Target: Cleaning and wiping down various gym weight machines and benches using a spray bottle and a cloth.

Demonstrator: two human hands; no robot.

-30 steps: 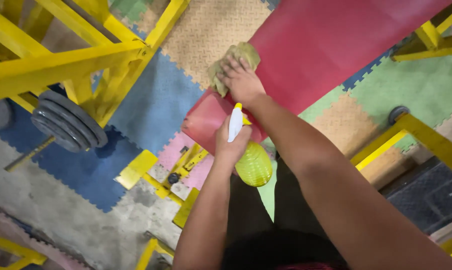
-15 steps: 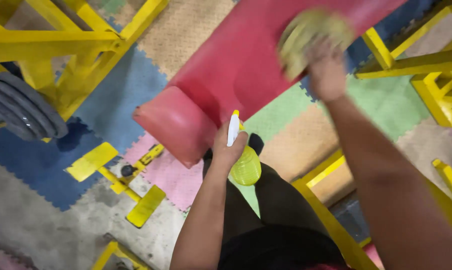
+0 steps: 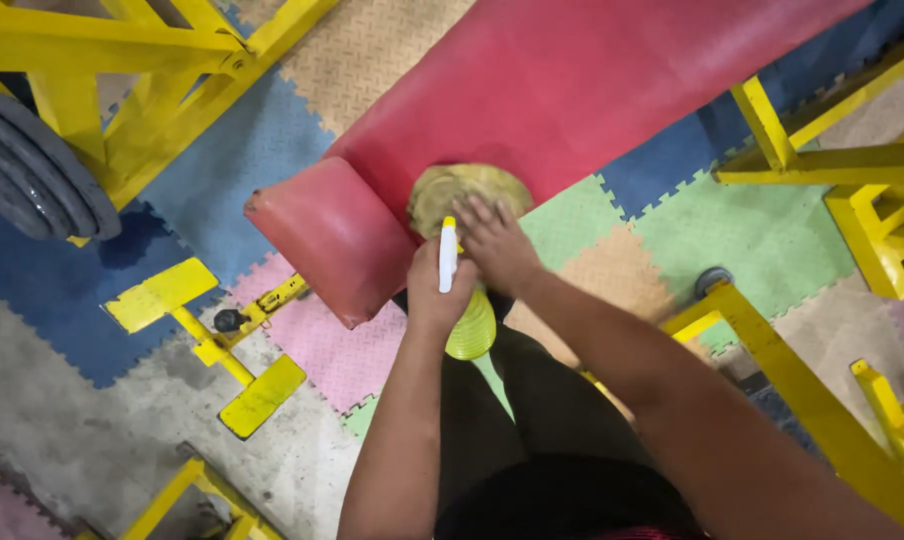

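Left hand [image 3: 435, 290] grip closed round yellow spray bottle [image 3: 469, 325], held clear. Right hand [image 3: 497, 245] flat, fingers spread, pressing cloth [image 3: 452, 188] onto red bench pad [image 3: 572, 90].

Counts: one padded bench, one cloth, one spray bottle, two hands.

One red padded bench [image 3: 572, 90] carries one yellowish cloth [image 3: 452, 187]. One yellow spray bottle [image 3: 469, 328] with one white nozzle is in view. Two hands show: the left hand [image 3: 435, 292] and the right hand [image 3: 496, 246]. One stack of dark weight plates [image 3: 32, 165] hangs at left, and one small caster wheel [image 3: 714, 280] sits at right.
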